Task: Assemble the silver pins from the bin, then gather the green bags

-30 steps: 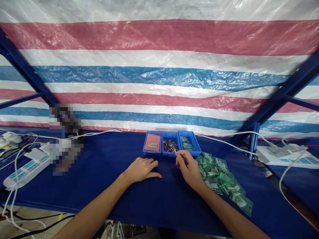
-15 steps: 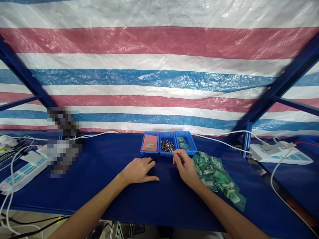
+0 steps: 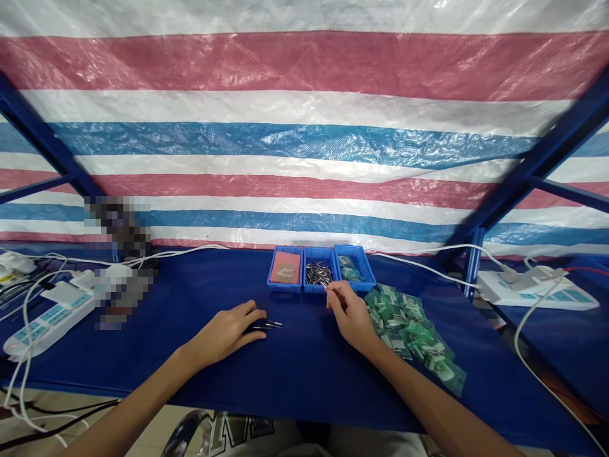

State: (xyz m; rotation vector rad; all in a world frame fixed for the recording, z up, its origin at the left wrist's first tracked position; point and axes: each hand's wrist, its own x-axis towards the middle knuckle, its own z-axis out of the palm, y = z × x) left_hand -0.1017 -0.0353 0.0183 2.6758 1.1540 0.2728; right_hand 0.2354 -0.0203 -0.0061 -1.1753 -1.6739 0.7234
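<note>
Rests with left grip half open on the surface, with slim metal pieces between thumb and fingers; pinches narrowly with right grip at middle blue bin, cannot tell whether holding anything.

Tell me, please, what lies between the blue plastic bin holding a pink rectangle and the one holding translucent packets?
In the head view, another blue bin, holding slim metal pieces, stands between them.

that dark blue table holds three blue bins, green packets, some slim metal pieces, a white power strip.
</note>
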